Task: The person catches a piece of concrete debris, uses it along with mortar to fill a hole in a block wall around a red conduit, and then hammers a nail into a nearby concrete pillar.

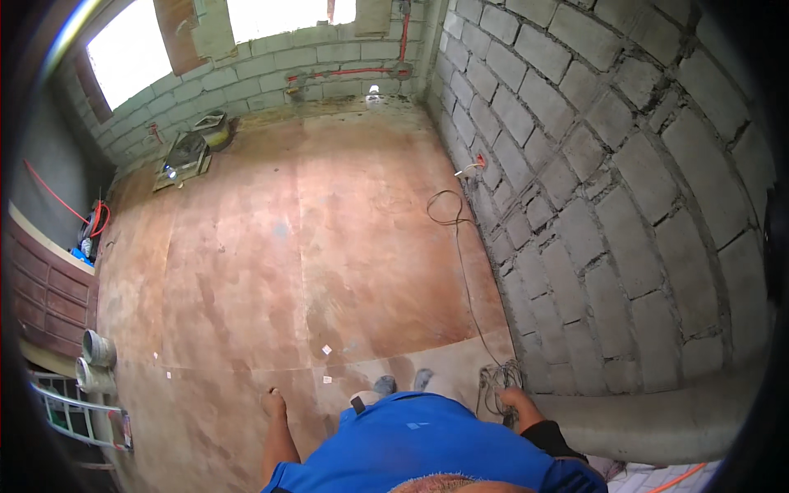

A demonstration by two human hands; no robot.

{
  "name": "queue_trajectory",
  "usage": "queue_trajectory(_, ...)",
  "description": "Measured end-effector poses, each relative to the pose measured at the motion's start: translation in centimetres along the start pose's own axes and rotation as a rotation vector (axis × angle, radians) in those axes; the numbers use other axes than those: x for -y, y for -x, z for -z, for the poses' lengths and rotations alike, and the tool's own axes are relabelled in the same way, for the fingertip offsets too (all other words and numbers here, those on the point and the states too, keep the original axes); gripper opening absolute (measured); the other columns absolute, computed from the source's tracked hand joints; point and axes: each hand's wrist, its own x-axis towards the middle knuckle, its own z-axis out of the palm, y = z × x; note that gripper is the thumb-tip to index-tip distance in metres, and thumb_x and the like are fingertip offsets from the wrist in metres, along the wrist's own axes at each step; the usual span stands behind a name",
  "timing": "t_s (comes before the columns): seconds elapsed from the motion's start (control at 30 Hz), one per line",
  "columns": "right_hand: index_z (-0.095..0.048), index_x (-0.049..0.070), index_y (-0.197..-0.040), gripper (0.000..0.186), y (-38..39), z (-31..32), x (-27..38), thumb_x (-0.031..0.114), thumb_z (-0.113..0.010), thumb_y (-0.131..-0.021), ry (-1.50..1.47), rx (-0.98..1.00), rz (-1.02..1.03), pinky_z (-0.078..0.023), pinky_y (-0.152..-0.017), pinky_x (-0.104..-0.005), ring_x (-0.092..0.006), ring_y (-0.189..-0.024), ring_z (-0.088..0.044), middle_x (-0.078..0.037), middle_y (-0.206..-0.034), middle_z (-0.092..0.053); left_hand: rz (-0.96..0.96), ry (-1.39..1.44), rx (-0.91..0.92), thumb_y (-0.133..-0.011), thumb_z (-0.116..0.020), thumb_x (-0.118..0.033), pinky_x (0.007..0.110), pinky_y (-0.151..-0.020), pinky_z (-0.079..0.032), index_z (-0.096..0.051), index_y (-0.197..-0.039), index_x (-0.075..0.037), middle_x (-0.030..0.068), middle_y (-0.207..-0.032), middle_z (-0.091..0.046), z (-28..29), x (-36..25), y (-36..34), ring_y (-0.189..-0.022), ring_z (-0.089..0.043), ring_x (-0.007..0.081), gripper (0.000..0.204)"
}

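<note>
Head view: right hand point(511, 398) is down at a tangled cable coil point(497, 380) near the block wall point(625, 205), fingers apparently closed on it; its lead point(460, 246) trails far across the floor point(271, 246) and could snag underfoot. Left hand point(273, 403) hangs loosely curled, holding nothing, arm straight down.

The floor point(329, 246) is laid with reddish-brown plywood sheets, stained in patches, running up to grey block walls. On it lie a thin dark cable point(460, 255) along the right wall ending in a tangled coil point(497, 380), a few small white scraps point(326, 350), and a flat tray with a bucket point(212, 127) beside it in the far left corner. Two short grey pipe pieces point(97, 361) sit at the left edge.
</note>
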Motion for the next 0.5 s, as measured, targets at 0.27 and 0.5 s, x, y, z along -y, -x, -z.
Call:
queue_trajectory(0.27, -0.071, 0.000, -0.108, 0.066, 2.8, 23.2, 26.9, 0.061, -0.057, -0.088, -0.178, 0.192, 0.018, -0.050, -0.085, -0.0466, -0.0386, -0.097, -0.067, -0.023, -0.104, -0.069, 0.410, 0.714, 0.013, -0.091, -0.056, -0.011, 0.033, -0.047, -0.047, -0.064, -0.102, -0.003, 0.0062, -0.081, -0.062, -4.0, -5.8, -4.5, -0.060, -0.059, 0.0178, 0.016)
queue_trajectory(0.5, -0.069, 0.008, -0.119, 0.060, -19.2, 27.5, 30.3, 0.058, -0.063, -0.086, 0.126, 0.153, 0.165, -0.050, -0.093, -0.0448, -0.0346, -0.118, -0.062, -0.021, -0.125, -0.065, 0.277, 0.610, 0.047, -0.082, -0.053, 0.004, 0.030, -0.038, -0.045, -0.059, -0.109, -0.003, 0.0082, -0.080, -0.059, -8.4, -20.9, -14.8, -0.051, -0.057, 0.0172, 0.028)
